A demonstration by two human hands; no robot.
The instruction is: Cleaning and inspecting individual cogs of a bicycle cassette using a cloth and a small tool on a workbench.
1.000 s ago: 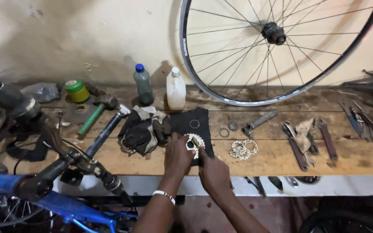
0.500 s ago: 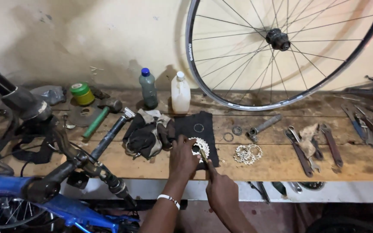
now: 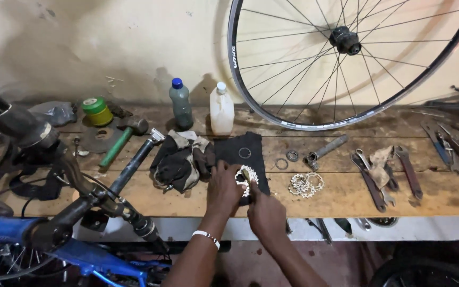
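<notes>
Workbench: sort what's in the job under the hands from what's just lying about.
In hand:
left hand on the sprocket cluster
right hand working a small tool at it
black cloth underneath

Lying about:
loose sprockets
hammer
two bottles
wheel
wrenches
tape roll
gloves

Single head cam, looking down and forward at desk (image 3: 346, 194) front edge, wall behind, hands (image 3: 224, 186) close below.
</notes>
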